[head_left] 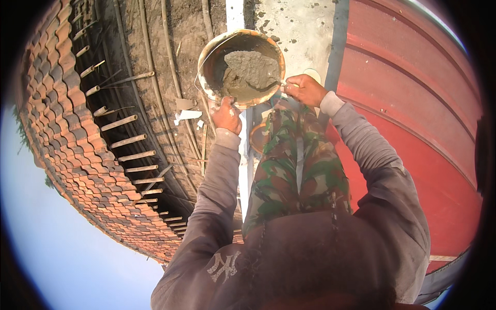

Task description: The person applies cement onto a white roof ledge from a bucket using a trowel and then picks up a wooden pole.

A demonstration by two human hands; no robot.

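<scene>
A worn bucket (205, 57) with a wire handle is tilted towards me and holds wet grey mortar (247, 70). My left hand (227, 115) is closed on the bucket's near rim, fingers smeared with mortar. At the right rim my right hand (307, 91) is closed around the handle of a trowel. The trowel's shank (282, 82) reaches into the bucket. Its blade is largely hidden in the mortar.
On the left, a clay-tile roof (72, 129) with jutting bamboo poles (128, 140) borders a drop. Red metal roofing (408, 103) slopes on the right. A mortar-spotted concrete strip (294, 26) lies ahead. Another round container (258, 138) is beside my legs.
</scene>
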